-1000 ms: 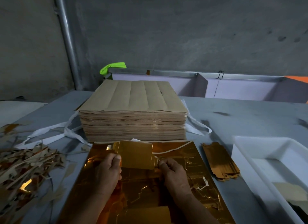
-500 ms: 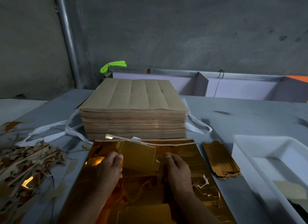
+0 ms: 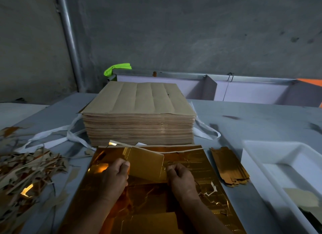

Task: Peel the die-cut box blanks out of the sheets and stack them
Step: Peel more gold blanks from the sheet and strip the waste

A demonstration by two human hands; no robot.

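Gold foil covers the die-cut sheet (image 3: 148, 199) lying flat on the grey table (image 3: 252, 122) in the lower centre of the head view. A gold blank (image 3: 146, 164) is tilted up from the sheet's far end. The left hand (image 3: 115, 178) grips the blank's left edge with curled fingers, and the right hand (image 3: 181, 178) pinches its right edge. A small stack of peeled blanks (image 3: 228, 167) lies just beside the sheet at centre right, near a white tray (image 3: 278, 157). A tall pile of brown sheets (image 3: 139, 115) stands behind the foil sheet, and a scrap heap (image 3: 26, 171) fills the lower left.
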